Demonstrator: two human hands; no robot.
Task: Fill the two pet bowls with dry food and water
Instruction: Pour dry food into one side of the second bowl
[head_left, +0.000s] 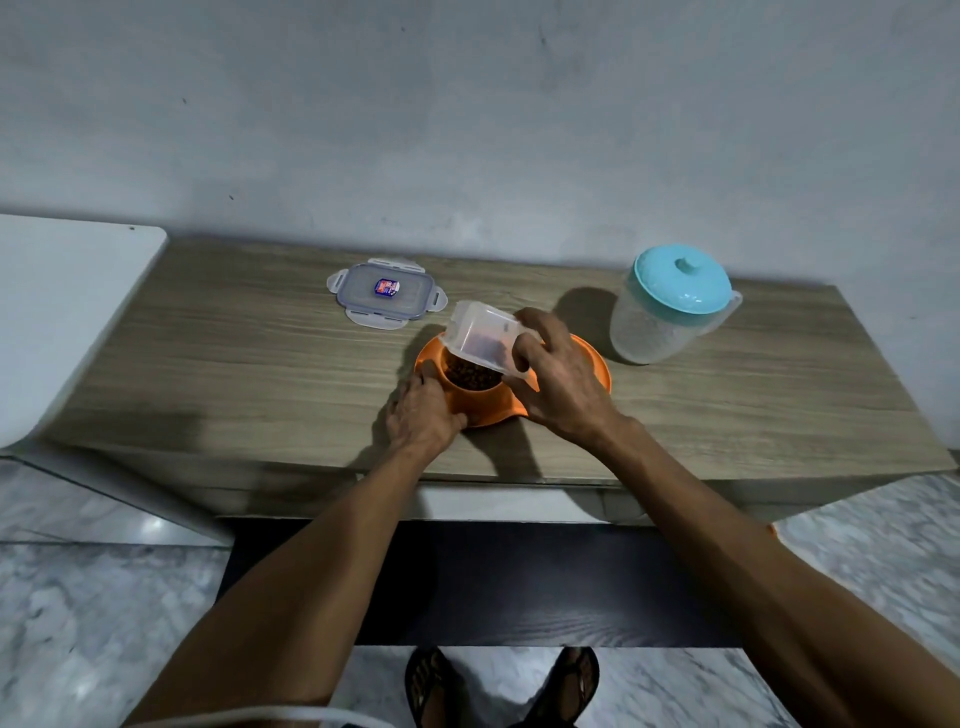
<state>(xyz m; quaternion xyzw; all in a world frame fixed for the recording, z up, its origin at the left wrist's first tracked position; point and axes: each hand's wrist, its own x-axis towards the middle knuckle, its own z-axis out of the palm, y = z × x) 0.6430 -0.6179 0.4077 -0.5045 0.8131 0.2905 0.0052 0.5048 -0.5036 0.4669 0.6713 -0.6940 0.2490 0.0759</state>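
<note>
my right hand (558, 382) gripping the tipped clear tub (483, 335) over the orange bowl (592, 358), kibble (470, 373) inside, left hand (422, 413) holding the bowl's near-left edge, lid (387, 293) behind it, jug (670, 306) to its right

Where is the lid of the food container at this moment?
In the head view the lid lies flat on the wooden table, near the wall, behind and left of the orange bowl, apart from both hands.

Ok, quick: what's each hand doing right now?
Left hand: resting on the orange pet bowl, steadying its rim.
Right hand: closed on the clear container, tipped over the dry food.
</note>
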